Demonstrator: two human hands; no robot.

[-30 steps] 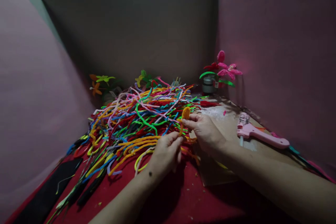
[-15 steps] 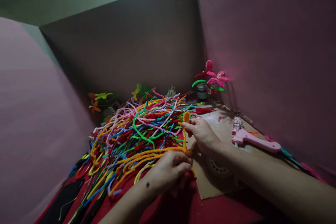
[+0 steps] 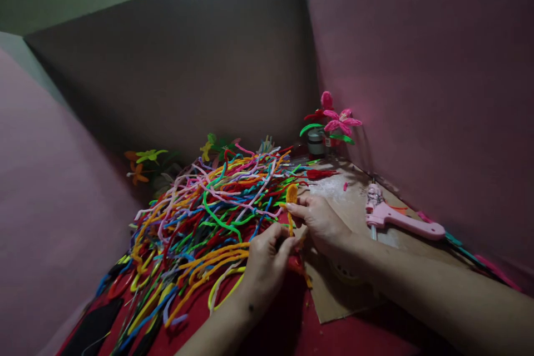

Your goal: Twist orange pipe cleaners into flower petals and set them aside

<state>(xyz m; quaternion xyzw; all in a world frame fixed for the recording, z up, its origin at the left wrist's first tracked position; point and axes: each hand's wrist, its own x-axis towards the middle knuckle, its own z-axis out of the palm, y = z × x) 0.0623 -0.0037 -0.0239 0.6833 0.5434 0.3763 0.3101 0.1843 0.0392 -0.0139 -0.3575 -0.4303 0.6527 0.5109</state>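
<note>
Between the fingers of my right hand is an orange pipe cleaner, bent into a flat, rounded petal shape at its top with a stem running down. My left hand pinches the lower part of that stem, close below my right fingertips. Both hands are closed and nearly touch. More orange pipe cleaners lie just left of my left hand. A big tangled heap of many-coloured pipe cleaners spreads behind them.
A pink hot glue gun lies on a cardboard sheet to the right. Pink pipe-cleaner flowers stand by a grey container at the back corner. A black flat object rests on the red surface at left.
My left hand has risen from the strands below to the orange stem, closer to my right hand. My right hand keeps hold of the orange piece. The view has shifted slightly.
</note>
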